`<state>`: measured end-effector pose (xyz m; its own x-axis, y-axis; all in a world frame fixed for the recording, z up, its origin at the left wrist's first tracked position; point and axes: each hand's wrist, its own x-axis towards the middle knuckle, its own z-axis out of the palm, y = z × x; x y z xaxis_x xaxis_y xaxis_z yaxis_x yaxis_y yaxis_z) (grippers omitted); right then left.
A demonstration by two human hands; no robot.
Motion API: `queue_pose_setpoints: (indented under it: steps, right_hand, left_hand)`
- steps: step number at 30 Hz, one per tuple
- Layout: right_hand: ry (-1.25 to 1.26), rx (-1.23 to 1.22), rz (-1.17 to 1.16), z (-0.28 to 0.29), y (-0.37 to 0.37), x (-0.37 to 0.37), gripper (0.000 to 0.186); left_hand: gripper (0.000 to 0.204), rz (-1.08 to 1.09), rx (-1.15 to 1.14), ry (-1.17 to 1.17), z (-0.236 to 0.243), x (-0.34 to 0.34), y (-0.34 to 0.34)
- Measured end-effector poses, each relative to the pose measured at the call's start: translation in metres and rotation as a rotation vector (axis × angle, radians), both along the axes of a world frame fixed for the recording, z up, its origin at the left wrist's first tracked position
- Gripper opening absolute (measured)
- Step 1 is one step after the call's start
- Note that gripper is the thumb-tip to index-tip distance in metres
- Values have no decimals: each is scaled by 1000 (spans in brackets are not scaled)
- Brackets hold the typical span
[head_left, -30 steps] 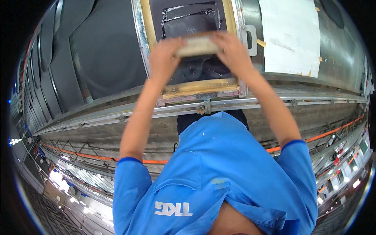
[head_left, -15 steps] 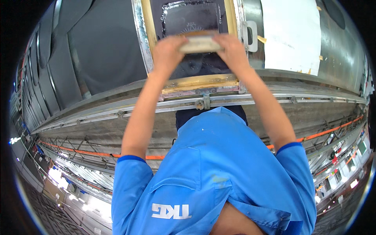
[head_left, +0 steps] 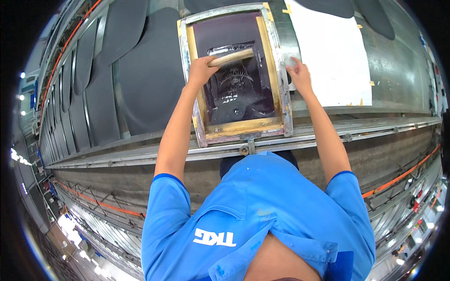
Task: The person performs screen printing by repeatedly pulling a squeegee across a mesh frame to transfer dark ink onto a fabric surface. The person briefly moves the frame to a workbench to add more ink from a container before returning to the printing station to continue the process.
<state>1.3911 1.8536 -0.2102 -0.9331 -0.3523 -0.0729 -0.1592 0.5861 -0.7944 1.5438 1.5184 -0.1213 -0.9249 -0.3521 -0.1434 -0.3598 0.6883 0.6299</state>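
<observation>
My left hand point(head_left: 201, 72) grips the left end of a squeegee with a pale wooden handle point(head_left: 234, 57). The squeegee lies across the dark mesh point(head_left: 227, 30) of a screen printing frame point(head_left: 202, 132), slightly tilted, its right end higher. Wet, glossy dark ink point(head_left: 236, 111) is on the mesh around and below a pale fan-shaped design point(head_left: 236, 77). My right hand point(head_left: 301, 78) is off the squeegee, just outside the frame's right side, thumb and forefinger apart. Beside it, a white side handle point(head_left: 291, 87) is mostly hidden; contact with it cannot be made out.
Black sheet pieces point(head_left: 150, 70) lie in a row along the metal table to the left. A white sheet point(head_left: 335, 61), taped down, lies right of the frame. A metal rail point(head_left: 328, 136) runs along the table's near edge, with a clamp point(head_left: 251, 145) at the frame.
My right hand has let go of the squeegee and moved right, to the frame's side. My left hand still holds the squeegee, now tilted. The frame appears lower in view.
</observation>
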Motion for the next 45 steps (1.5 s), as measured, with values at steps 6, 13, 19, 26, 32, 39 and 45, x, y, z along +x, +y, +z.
queue_pose_setpoints:
  steps: [6, 13, 19, 26, 32, 39, 45]
  right_hand:
    - [-34, -44, -75, 12, -28, -2, 24]
    - [50, -146, -138, 35, -37, 3, 23]
    - [93, -197, -88, 69, -49, 11, 26]
    - [103, -277, -44, 69, -57, 25, 25]
    - [26, -283, -104, 17, -69, 45, 24]
    - [45, -194, -115, 20, -59, 40, 24]
    - [59, -75, -116, 11, -67, 35, 27]
  left_hand:
    - [44, 3, -105, 106, -25, 12, 7]
    - [65, -89, -174, 201, -31, 121, 99]
    - [70, -110, -174, 234, -14, 187, 145]
    - [68, -12, -155, 178, 7, 185, 155]
    - [67, -40, -204, 129, -22, 191, 128]
    - [69, -48, -231, 106, -24, 189, 125]
    - [69, -121, -211, 95, -20, 216, 116]
